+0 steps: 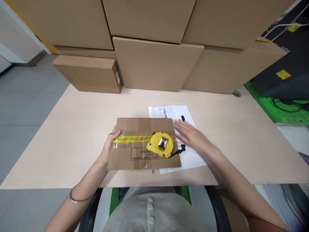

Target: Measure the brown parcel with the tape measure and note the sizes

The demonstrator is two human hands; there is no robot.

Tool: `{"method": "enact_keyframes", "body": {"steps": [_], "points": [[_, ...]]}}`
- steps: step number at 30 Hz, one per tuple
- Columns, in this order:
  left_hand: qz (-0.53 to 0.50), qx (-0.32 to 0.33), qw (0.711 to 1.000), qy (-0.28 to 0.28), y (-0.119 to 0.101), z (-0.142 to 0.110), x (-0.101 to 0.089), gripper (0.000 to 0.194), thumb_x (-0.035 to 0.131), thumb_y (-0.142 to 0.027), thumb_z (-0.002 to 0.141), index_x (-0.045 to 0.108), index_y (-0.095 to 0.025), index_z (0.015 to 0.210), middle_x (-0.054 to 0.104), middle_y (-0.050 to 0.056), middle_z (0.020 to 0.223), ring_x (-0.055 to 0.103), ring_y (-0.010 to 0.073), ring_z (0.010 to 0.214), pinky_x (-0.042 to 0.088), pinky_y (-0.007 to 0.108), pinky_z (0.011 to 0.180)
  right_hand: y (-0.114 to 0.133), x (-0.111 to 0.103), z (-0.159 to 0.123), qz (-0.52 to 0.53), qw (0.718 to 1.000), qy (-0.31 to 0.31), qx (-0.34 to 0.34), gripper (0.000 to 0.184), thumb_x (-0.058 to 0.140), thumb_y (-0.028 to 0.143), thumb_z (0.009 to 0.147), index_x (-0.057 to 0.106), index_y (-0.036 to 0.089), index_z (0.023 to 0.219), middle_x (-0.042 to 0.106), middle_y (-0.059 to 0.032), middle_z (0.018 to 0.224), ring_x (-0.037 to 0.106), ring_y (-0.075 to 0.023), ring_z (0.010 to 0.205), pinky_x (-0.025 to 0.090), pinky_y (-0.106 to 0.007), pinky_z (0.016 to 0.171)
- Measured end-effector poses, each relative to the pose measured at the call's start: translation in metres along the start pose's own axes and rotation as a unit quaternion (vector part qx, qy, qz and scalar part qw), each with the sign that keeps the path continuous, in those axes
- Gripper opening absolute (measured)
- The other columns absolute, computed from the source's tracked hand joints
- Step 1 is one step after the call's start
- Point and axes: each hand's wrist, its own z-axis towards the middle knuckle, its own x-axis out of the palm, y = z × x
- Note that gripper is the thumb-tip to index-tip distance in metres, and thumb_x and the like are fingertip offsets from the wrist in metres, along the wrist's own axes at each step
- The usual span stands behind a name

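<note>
Grey shirt [130, 214] is showing closest. The left hand [108, 144] is holding the box [130, 125] by its side, and the tape [154, 141] is lying on top. The right hand [194, 137] is hanging open beside the box, maybe touching paper [191, 158]. Tilting the box would be making the tape slide.

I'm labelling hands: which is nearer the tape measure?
The right hand, just right of the tape measure; the left hand holds the cardboard box by its left edge.
</note>
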Motion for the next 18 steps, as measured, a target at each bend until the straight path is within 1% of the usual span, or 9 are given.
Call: {"method": "enact_keyframes", "body": {"steps": [3, 5, 8, 10, 11, 12, 14, 16, 18], "points": [[-0.019, -0.020, 0.999, -0.022, -0.003, -0.004, 0.005, 0.051, 0.075, -0.040, 0.066, 0.072, -0.017, 0.111, 0.085, 0.010, 0.090, 0.080, 0.0338, 0.071, 0.062, 0.038, 0.058, 0.002, 0.034, 0.004, -0.035, 0.999, 0.015, 0.002, 0.054, 0.054, 0.032, 0.102, 0.058, 0.021, 0.155, 0.054, -0.0137, 0.163, 0.045, -0.0341, 0.155, 0.046, -0.058, 0.121], [-0.019, -0.042, 0.999, -0.025, -0.002, -0.007, 0.006, 0.049, 0.074, -0.043, 0.067, 0.074, -0.016, 0.109, 0.084, 0.010, 0.084, 0.080, 0.0338, 0.068, 0.061, 0.038, 0.056, 0.008, 0.046, 0.011, -0.042, 0.999, -0.001, 0.020, 0.058, 0.057, 0.025, 0.099, 0.056, 0.020, 0.156, 0.052, -0.0146, 0.164, 0.046, -0.0358, 0.154, 0.050, -0.056, 0.118], [-0.008, -0.087, 0.996, -0.019, 0.003, -0.008, 0.004, 0.048, 0.076, -0.049, 0.069, 0.077, -0.015, 0.102, 0.081, 0.009, 0.073, 0.079, 0.0348, 0.065, 0.060, 0.038, 0.053, 0.012, 0.044, 0.024, -0.045, 0.998, -0.010, 0.041, 0.059, 0.060, 0.022, 0.096, 0.057, 0.020, 0.155, 0.054, -0.0132, 0.164, 0.050, -0.0351, 0.151, 0.051, -0.050, 0.117], [0.003, -0.103, 0.994, -0.022, 0.006, -0.007, 0.001, 0.049, 0.078, -0.054, 0.068, 0.077, -0.015, 0.098, 0.079, 0.009, 0.069, 0.078, 0.0348, 0.064, 0.058, 0.037, 0.051, 0.009, 0.034, 0.030, -0.051, 0.996, -0.017, 0.065, 0.053, 0.057, 0.025, 0.098, 0.061, 0.022, 0.151, 0.058, -0.0119, 0.160, 0.055, -0.0339, 0.147, 0.051, -0.048, 0.114], [0.009, -0.104, 0.994, -0.025, 0.008, -0.006, 0.001, 0.050, 0.078, -0.056, 0.068, 0.077, -0.015, 0.097, 0.079, 0.009, 0.067, 0.078, 0.0345, 0.063, 0.057, 0.037, 0.049, 0.007, 0.028, 0.032, -0.057, 0.994, -0.024, 0.085, 0.049, 0.055, 0.027, 0.100, 0.063, 0.021, 0.147, 0.061, -0.0139, 0.157, 0.058, -0.0346, 0.143, 0.051, -0.048, 0.112], [0.014, -0.102, 0.994, -0.028, 0.008, -0.005, 0.000, 0.050, 0.079, -0.057, 0.068, 0.077, -0.015, 0.096, 0.078, 0.009, 0.067, 0.078, 0.0341, 0.063, 0.055, 0.035, 0.048, 0.004, 0.022, 0.032, -0.063, 0.991, -0.033, 0.112, 0.044, 0.051, 0.029, 0.102, 0.066, 0.018, 0.142, 0.065, -0.0178, 0.150, 0.062, -0.0360, 0.137, 0.052, -0.049, 0.109], [0.021, -0.084, 0.996, -0.027, 0.010, -0.005, 0.000, 0.051, 0.080, -0.058, 0.067, 0.076, -0.016, 0.096, 0.077, 0.008, 0.065, 0.077, 0.0329, 0.063, 0.051, 0.032, 0.044, -0.002, 0.012, 0.030, -0.076, 0.981, -0.045, 0.175, 0.041, 0.043, 0.036, 0.106, 0.070, 0.011, 0.126, 0.074, -0.0255, 0.126, 0.070, -0.0393, 0.118, 0.053, -0.051, 0.097], [0.022, -0.054, 0.998, -0.019, 0.011, -0.007, 0.003, 0.052, 0.082, -0.056, 0.067, 0.076, -0.017, 0.100, 0.077, 0.006, 0.066, 0.076, 0.0314, 0.064, 0.048, 0.030, 0.043, -0.007, 0.007, 0.026, -0.075, 0.970, -0.036, 0.227, 0.042, 0.045, 0.046, 0.106, 0.071, 0.012, 0.105, 0.077, -0.0236, 0.096, 0.074, -0.0387, 0.095, 0.053, -0.048, 0.083], [0.013, -0.021, 1.000, -0.010, 0.012, -0.009, 0.006, 0.052, 0.085, -0.051, 0.067, 0.075, -0.017, 0.106, 0.078, 0.006, 0.071, 0.077, 0.0303, 0.066, 0.049, 0.029, 0.046, -0.012, 0.007, 0.024, -0.059, 0.965, -0.018, 0.254, 0.039, 0.053, 0.051, 0.102, 0.067, 0.017, 0.090, 0.074, -0.0178, 0.078, 0.073, -0.0355, 0.081, 0.050, -0.043, 0.076]]}}
